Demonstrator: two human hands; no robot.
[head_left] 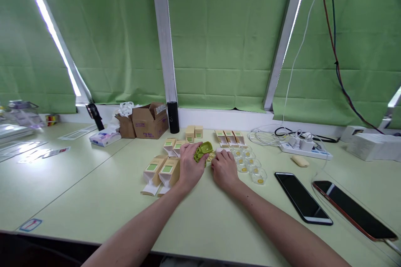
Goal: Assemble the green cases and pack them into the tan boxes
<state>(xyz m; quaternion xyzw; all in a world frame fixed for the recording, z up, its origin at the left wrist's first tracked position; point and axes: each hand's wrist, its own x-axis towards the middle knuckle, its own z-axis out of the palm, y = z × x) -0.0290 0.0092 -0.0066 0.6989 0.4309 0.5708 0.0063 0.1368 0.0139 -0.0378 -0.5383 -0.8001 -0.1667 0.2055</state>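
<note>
In my left hand (191, 166) is a small olive-green object (206, 148) with a hollow, cup-like top, held between thumb and fingers. My right hand (224, 168) rests just to its right with the fingers curled down by some small pale-yellow pieces (211, 157); whether it grips one is hidden. Small tan boxes with green labels (169, 170) lie left of my left hand, their white flaps open. Clear round plastic cups with yellow centres (258, 176) stand in rows right of my right hand. More tan boxes (229, 137) sit behind my hands.
A brown carton (150, 121) and a black cylinder (173, 117) stand at the back left, near a tissue pack (105, 137). On the right are a power strip (305, 150), cables, a beige oval object (300, 161) and two phones (302, 197).
</note>
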